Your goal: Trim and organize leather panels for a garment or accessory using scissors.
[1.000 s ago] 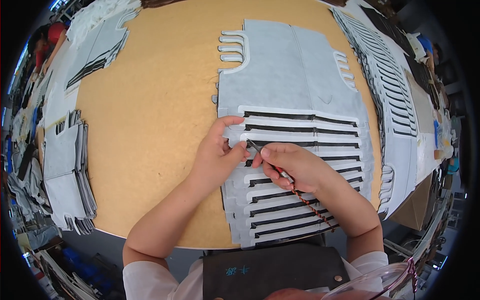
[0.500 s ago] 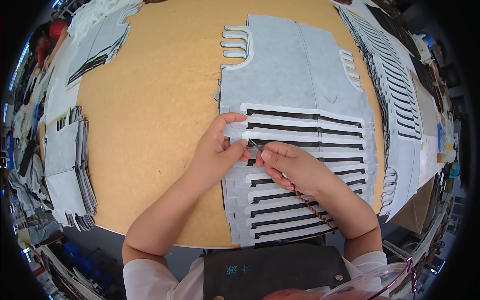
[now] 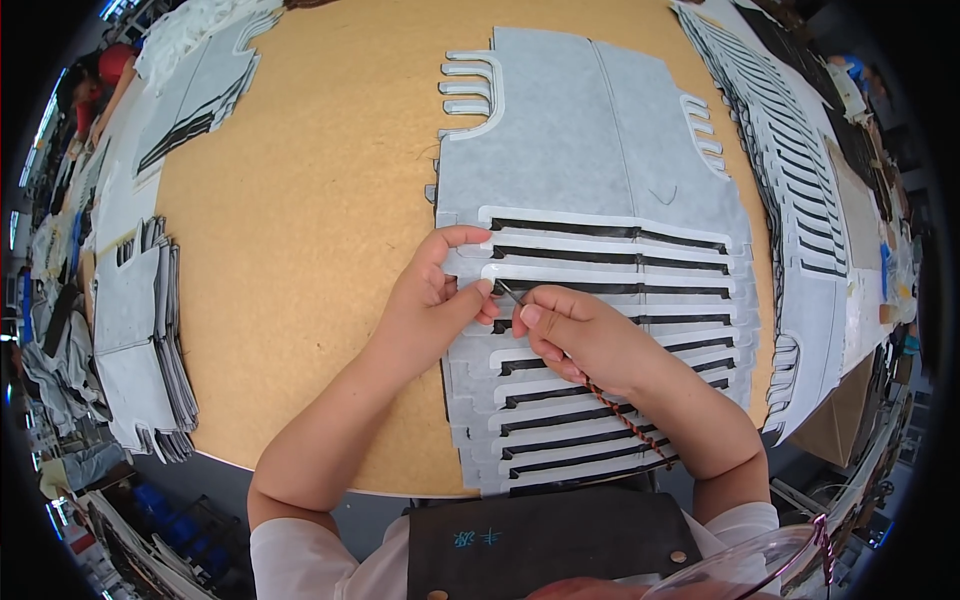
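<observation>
My left hand is at the left edge of a slotted grey-and-white layered panel, thumb and curled fingers gripping a white strip while its index finger stretches along a higher strip. My right hand is closed on a thin pointed metal tool, whose tip rests by the end of a black slot beside my left thumb. An orange-and-black braided cord trails from beneath my right hand over the lower strips.
The tan board carries stacked cut pieces at left and a long striped stack at right. Another person in red is at the far left; someone in blue is at upper right. A cardboard box stands beside the table.
My right hand has shifted very slightly and covers more of the tool's handle. The panel appears a little higher in the picture; my left hand holds nearly the same position.
</observation>
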The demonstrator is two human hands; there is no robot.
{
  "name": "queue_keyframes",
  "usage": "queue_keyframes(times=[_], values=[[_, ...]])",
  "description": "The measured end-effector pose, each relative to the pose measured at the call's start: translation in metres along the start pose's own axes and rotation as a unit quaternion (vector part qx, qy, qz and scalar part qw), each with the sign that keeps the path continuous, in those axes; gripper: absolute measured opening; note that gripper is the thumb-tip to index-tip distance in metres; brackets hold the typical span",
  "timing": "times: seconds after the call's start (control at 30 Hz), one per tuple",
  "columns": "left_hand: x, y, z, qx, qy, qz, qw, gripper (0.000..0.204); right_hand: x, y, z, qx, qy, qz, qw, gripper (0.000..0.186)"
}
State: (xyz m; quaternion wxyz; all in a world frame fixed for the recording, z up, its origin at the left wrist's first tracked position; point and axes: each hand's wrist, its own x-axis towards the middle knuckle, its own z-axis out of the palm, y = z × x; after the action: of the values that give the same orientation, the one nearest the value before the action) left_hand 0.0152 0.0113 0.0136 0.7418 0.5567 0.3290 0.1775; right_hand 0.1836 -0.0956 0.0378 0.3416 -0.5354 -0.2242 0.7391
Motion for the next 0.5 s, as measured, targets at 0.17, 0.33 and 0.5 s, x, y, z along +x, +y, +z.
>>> queue_keyframes(times=[0.17,0.33,0.5], values=[[0.0003,-0.0009,-0.0003,-0.001,0.003,-0.001,1.000,0.041,0.0014,0.0025,0.0016,0.002,0.007,-0.012,1.000,0.028],[-0.0002,-0.0007,-0.0020,0.001,-0.006,0.002,1.000,0.040,0.0001,0.0007,0.0041,-0.007,0.011,-0.004,1.000,0.026],[-0.0022,0.0030,-0.0026,0.017,-0.007,0.000,1.000,0.046,0.0018,0.0028,0.0057,-0.006,0.022,-0.011,1.000,0.028]])
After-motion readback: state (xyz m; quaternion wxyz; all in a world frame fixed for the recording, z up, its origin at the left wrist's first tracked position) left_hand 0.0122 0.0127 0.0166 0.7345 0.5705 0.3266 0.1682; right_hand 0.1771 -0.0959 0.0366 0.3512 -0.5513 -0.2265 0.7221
